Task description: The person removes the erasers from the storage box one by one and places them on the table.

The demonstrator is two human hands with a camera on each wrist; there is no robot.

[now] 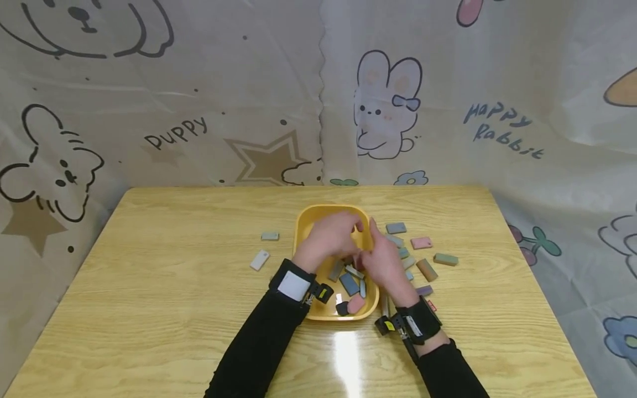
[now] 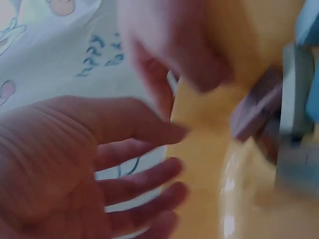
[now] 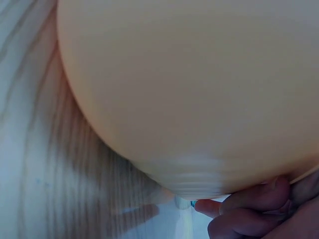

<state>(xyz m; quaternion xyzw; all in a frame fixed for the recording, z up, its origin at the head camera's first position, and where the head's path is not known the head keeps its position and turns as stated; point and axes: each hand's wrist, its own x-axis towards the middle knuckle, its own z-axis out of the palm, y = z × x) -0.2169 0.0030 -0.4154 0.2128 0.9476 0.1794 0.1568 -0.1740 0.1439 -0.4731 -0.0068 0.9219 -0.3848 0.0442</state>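
A yellow plastic bin (image 1: 302, 221) stands on the wooden table with several small coloured blocks in it, among them a blue block (image 1: 349, 284) and a pink block (image 1: 355, 303). My left hand (image 1: 332, 235) is over the bin's far part; in the left wrist view its fingers are spread and slightly bent, with nothing between them. At the right rim, my right hand (image 1: 385, 262) grips the bin wall, thumb inside and fingers outside. A purple block (image 2: 256, 107) lies in the bin, apart from both hands. The right wrist view mostly shows the bin's outer wall (image 3: 189, 99).
Right of the bin, several blocks lie loose on the table, including a pink one (image 1: 421, 242), a brown one (image 1: 427, 270) and a green one (image 1: 445, 259). Two pale blocks lie to the left, one of them white (image 1: 259, 260). A printed curtain (image 1: 278, 83) hangs behind the table.
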